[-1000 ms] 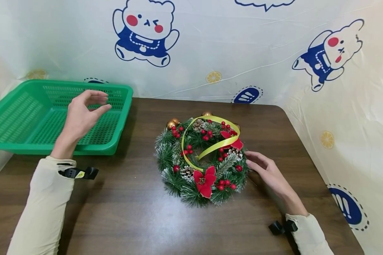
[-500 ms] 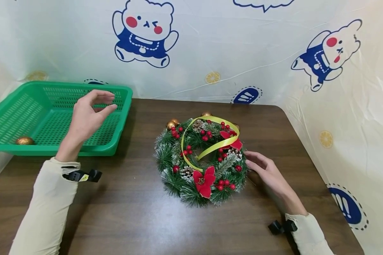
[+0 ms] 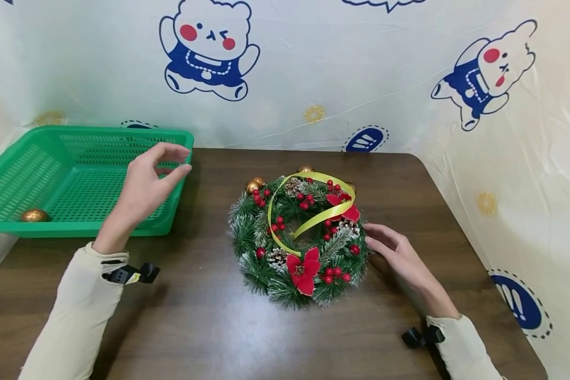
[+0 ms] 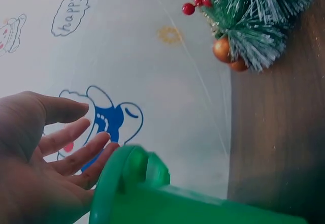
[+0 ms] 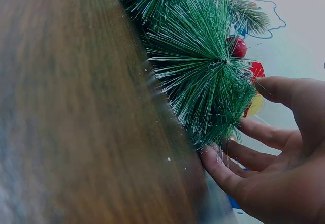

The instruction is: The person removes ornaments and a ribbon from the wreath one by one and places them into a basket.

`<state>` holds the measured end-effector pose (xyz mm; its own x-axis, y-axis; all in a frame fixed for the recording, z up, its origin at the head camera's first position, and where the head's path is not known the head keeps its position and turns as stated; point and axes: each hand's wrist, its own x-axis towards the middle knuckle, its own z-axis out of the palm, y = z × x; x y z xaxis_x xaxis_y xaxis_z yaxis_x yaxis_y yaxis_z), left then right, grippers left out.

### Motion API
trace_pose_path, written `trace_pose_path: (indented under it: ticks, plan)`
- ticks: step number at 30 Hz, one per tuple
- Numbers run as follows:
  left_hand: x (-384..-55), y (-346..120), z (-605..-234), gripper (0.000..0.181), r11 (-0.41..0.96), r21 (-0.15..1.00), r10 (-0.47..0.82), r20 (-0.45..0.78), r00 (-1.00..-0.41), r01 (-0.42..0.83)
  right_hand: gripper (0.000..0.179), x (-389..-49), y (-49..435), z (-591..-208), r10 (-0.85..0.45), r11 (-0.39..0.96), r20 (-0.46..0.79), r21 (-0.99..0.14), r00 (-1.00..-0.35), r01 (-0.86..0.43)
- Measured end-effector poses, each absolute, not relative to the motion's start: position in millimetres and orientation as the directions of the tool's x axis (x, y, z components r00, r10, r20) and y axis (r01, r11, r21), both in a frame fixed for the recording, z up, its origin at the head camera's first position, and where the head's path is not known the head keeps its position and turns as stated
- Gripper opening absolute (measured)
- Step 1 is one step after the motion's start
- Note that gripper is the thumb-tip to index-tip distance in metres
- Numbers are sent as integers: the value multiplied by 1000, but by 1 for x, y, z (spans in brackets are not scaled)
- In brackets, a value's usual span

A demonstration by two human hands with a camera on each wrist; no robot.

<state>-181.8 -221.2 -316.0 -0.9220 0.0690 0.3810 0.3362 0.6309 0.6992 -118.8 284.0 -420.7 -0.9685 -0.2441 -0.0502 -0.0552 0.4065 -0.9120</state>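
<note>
A round Christmas wreath (image 3: 254, 272) with green frosted needles, red berries, poinsettias, pine cones and a yellow ribbon (image 3: 320, 216) lies on the table. My left hand (image 3: 144, 184) hovers over the right end of the green basket (image 3: 76, 228), its fingers bent loosely and apart from the thumb, with nothing between them. One gold ball (image 3: 35, 215) lies in that basket at the front left. At the wreath's right side, my right hand (image 3: 399, 256) touches the outer needles with fingers extended. In the right wrist view its fingertips (image 5: 216, 163) meet the needles near the table surface.
Several gold balls show along the wreath's back edge, such as a gold ball (image 3: 253, 187) at its back left. A printed cloth (image 3: 285, 68) with cartoon bears hangs behind and to the right of the brown wooden table (image 3: 247, 343).
My left hand has drifted right across the basket. The gold ball, not visible in the oldest frame, now rests in the basket's front left. My right hand and the wreath stay put.
</note>
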Motion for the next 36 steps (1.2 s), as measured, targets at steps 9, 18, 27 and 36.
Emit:
trace_pose_path:
  ticks: [9,18,27,36]
  plan:
    - [-184,-202,-323,32,610,705,124,367,-922,362,45,-120,283,-419,-250,407,-52,-912,-967,-56]
    - [-197,-180,-329,31,558,736,161,357,-920,384,44,-120,283,-420,-248,383,-44,-922,-968,-56]
    - [-211,-156,-333,29,526,743,200,364,-909,414,43,-120,281,-421,-249,364,-43,-930,-968,-52]
    - [-224,-143,-344,27,521,745,223,350,-910,415,43,-121,283,-422,-241,372,-38,-927,-970,-56]
